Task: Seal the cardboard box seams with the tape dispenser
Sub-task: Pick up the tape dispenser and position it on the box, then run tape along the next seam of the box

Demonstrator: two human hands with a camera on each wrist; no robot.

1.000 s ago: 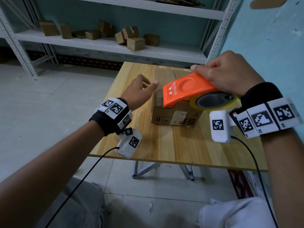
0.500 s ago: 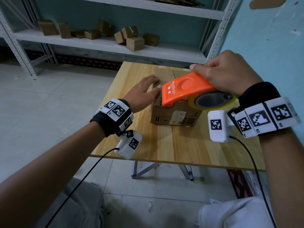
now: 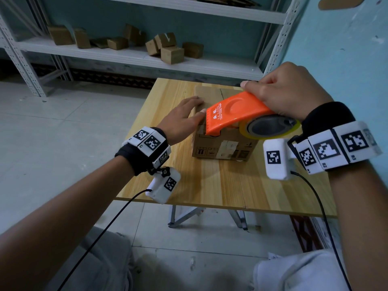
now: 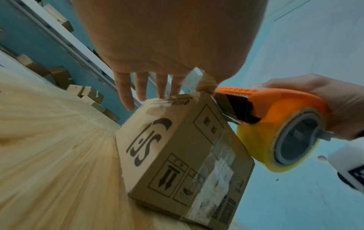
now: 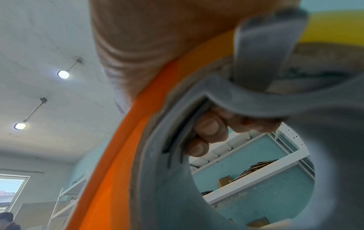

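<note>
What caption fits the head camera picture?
Left hand steadies the cardboard box while right hand holds the orange tape dispenser over it.

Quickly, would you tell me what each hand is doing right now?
Left hand: open, fingers straight, resting flat on top of the cardboard box.
Right hand: closed around the orange tape dispenser, held over the box.

head view down over table (image 3: 210,185), wrist views upward, close, sharing tape dispenser (image 4: 275,118)
</note>
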